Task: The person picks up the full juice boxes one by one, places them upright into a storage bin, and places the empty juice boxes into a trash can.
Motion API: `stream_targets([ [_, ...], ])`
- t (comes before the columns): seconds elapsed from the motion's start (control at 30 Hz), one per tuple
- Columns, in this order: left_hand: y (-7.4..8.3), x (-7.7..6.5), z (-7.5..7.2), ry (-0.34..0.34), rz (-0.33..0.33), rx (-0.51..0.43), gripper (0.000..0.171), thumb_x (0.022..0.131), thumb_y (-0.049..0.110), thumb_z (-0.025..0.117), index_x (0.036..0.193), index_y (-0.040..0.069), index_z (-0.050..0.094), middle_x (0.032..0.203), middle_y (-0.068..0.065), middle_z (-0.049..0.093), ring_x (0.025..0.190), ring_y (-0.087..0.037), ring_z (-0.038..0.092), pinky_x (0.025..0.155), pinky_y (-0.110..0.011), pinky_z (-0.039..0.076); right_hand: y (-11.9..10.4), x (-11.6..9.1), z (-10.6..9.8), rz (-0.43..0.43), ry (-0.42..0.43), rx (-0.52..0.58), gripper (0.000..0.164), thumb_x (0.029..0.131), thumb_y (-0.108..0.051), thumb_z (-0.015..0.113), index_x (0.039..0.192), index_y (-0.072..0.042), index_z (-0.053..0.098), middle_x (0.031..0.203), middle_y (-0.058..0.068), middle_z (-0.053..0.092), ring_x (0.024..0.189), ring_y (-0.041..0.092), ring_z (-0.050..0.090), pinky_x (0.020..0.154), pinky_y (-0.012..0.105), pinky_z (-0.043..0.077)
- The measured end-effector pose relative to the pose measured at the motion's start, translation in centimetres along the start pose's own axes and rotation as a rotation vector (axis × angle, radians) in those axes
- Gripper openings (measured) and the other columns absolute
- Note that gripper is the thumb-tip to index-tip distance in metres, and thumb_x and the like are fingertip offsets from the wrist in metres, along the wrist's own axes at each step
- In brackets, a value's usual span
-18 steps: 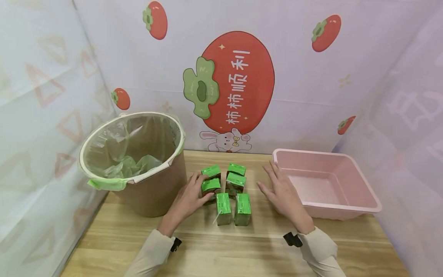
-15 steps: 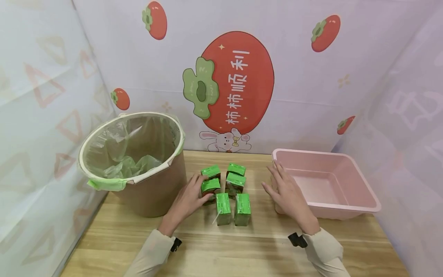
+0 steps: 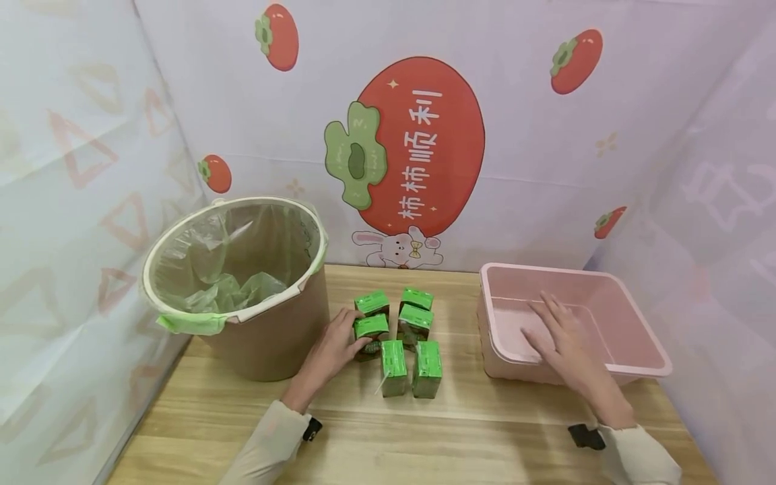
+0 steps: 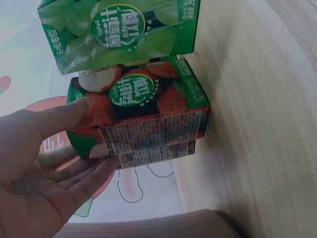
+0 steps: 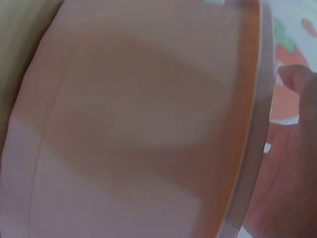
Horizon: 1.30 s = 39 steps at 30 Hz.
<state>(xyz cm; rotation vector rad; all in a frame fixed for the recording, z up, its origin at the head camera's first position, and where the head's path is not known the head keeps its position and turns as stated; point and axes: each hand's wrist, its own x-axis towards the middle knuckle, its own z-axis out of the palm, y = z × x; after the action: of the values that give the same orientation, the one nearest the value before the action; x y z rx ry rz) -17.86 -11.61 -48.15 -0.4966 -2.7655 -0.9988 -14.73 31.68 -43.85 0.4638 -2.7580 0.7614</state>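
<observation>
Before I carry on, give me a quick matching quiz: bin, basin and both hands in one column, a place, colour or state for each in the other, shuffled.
1. Bin
2. Left hand
3. Right hand
4. Basin

A. Raised at the basin, holding nothing
B. Pink, on the right side of the table
C. Lined with a see-through bag
D. Thumb and fingers on a green-topped carton

Pairs: 1-C, 2-D, 3-A, 4-B

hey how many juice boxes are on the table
6: back-left box, mid-left box, back-right box, mid-right box, front-left box, front-right box. None appears hidden.
</observation>
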Motion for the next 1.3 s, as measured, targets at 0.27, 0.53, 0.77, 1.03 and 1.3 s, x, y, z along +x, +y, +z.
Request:
stream_targets([
  [0.27, 0.0, -0.1, 0.2, 0.043, -0.079, -0.084, 0.035, 0.092, 0.008, 0.084, 0.12, -0.003, 0.065, 0.106, -0.012, 0.067, 0.082, -0.018, 0.058, 0.073, -0.036, 0.053, 4.9, -3.1, -3.2, 0.082, -0.041, 0.022, 0.063, 0.109, -0.026, 0.056, 0.165, -0.008, 0.034, 0.171, 0.029, 0.018, 0.156, 0.056, 0.009, 0.107, 0.087, 0.014],
  [0.53, -0.3, -0.4, 0.5, 0.077, -0.036, -0.111, 0.032, 0.095, 0.008, 0.079, 0.121, -0.004, 0.064, 0.112, -0.015, 0.067, 0.099, -0.027, 0.067, 0.086, -0.047, 0.057, 9.5, -5.6, -5.1, 0.018, 0.056, -0.107, 0.049, 0.109, -0.019, 0.055, 0.152, 0.002, 0.048, 0.161, 0.038, 0.032, 0.155, 0.053, 0.018, 0.128, 0.056, -0.001],
  [0.77, 0.7, -0.8, -0.3, 0.122, -0.022, -0.077, 0.037, 0.096, 0.011, 0.079, 0.125, -0.006, 0.063, 0.113, -0.018, 0.066, 0.095, -0.031, 0.068, 0.081, -0.048, 0.058, 11.4, -7.2, -6.0, 0.045, 0.049, -0.13, 0.049, 0.11, -0.018, 0.053, 0.152, 0.005, 0.045, 0.162, 0.041, 0.025, 0.158, 0.051, 0.011, 0.129, 0.049, -0.005],
  [1.03, 2.5, -0.5, -1.9, 0.252, 0.127, -0.016, 0.035, 0.092, 0.006, 0.082, 0.12, -0.005, 0.064, 0.108, -0.015, 0.066, 0.093, -0.029, 0.068, 0.08, -0.046, 0.059, 12.2, -7.9, -6.1, 0.086, 0.038, -0.123, 0.053, 0.109, -0.019, 0.053, 0.153, 0.008, 0.043, 0.165, 0.04, 0.019, 0.158, 0.051, 0.007, 0.128, 0.055, -0.007],
  [1.3, 5.1, 0.4, -2.8, 0.283, 0.233, 0.016, 0.036, 0.091, 0.005, 0.083, 0.119, -0.006, 0.064, 0.105, -0.015, 0.066, 0.093, -0.03, 0.066, 0.079, -0.045, 0.058, 12.3, -7.9, -5.8, 0.106, 0.034, -0.105, 0.055, 0.109, -0.02, 0.052, 0.155, 0.009, 0.04, 0.166, 0.041, 0.013, 0.158, 0.052, 0.002, 0.127, 0.054, -0.01],
])
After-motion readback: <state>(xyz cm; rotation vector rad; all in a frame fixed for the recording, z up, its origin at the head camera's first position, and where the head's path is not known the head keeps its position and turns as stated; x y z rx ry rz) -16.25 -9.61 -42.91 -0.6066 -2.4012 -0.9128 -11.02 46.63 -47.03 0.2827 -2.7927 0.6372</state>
